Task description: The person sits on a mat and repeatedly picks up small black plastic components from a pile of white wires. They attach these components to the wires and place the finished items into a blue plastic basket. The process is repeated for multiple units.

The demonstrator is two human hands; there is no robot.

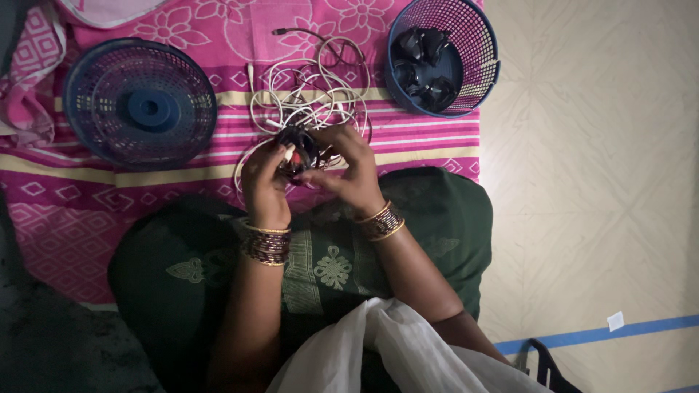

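We note our left hand [263, 178] and right hand [349, 169] jointly clasping a small black plastic charger [297, 148] at the near edge of the tangled white cable pile [309, 94], between the overturned blue mesh basket [138, 102] and the upright blue basket [477, 44] of black adapters, beside bare cream floor [590, 160].

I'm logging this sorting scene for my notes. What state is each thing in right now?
Left hand: closed on the black adapter.
Right hand: closed on the same adapter.
Black adapter: held above the lap.
White cables: tangled on the pink cloth.
Right basket: upright, holding black adapters.
Left basket: upside down.
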